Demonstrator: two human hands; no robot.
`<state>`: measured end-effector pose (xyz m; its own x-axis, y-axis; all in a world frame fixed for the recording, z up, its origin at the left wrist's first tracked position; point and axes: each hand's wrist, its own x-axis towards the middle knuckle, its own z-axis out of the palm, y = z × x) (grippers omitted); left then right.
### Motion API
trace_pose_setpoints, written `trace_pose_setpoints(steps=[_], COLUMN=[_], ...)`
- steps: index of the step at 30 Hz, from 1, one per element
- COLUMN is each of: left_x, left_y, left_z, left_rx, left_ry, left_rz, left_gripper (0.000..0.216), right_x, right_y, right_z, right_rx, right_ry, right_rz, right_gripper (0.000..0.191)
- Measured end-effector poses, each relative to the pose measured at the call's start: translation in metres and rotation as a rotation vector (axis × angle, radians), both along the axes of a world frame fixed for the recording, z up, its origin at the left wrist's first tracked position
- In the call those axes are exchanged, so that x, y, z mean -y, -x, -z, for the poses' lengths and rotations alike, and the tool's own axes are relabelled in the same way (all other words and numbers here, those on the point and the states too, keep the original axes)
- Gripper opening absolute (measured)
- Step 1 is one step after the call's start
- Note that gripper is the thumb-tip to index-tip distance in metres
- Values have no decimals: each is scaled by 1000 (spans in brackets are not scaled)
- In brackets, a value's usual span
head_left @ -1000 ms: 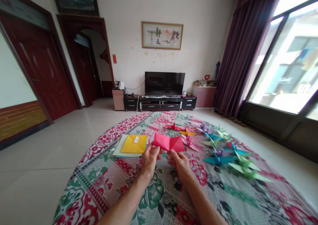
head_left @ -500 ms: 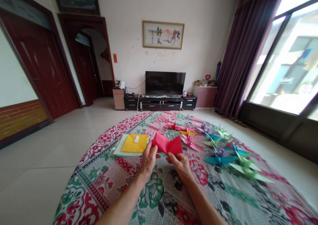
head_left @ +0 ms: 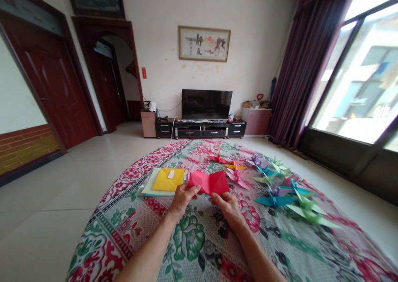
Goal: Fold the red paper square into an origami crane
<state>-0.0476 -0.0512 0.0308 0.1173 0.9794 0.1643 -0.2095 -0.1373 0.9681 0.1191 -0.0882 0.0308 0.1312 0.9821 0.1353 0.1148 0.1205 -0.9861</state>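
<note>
A creased sheet of red origami paper (head_left: 209,181) is held up above the table, bent along a fold near its middle. My left hand (head_left: 183,199) pinches its lower left corner, thumb on top. With thumb and fingers, my right hand (head_left: 228,205) grips the lower edge toward the right. Just left of the red sheet lies a yellow square of paper (head_left: 164,182) with a small white scrap (head_left: 171,174) on it, on top of pale green sheets (head_left: 148,187). The fingertips behind the red paper are partly hidden.
Several folded paper cranes spread over the right side, among them a pink crane (head_left: 236,177), a blue crane (head_left: 275,201) and a green crane (head_left: 307,209). A floral cloth (head_left: 149,232) covers the round table. Beyond it stands a television (head_left: 207,104) on a low cabinet.
My left hand has shifted down and slightly left, its thumb now over the lower edge. The red paper's left part has lowered and lies flatter; the right hand has barely moved.
</note>
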Motion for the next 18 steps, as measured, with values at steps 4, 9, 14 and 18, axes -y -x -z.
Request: trace_pose_setpoints(steps=[4, 9, 14, 18], left_x=[0, 2, 2, 3], left_y=[0, -3, -2, 3], left_z=[-1, -3, -3, -4], left_rx=[11, 81, 102, -7], left_ry=[-10, 25, 33, -17], left_rz=[31, 82, 112, 152], left_gripper=[32, 33, 31, 24], right_x=[-1, 0, -1, -2], right_y=[1, 3, 2, -1], right_z=[2, 1, 3, 4], right_rx=[-51, -139, -133, -132], right_ry=[43, 85, 83, 77], right_rz=[-16, -26, -70, -99], right_gripper=[41, 40, 42, 40])
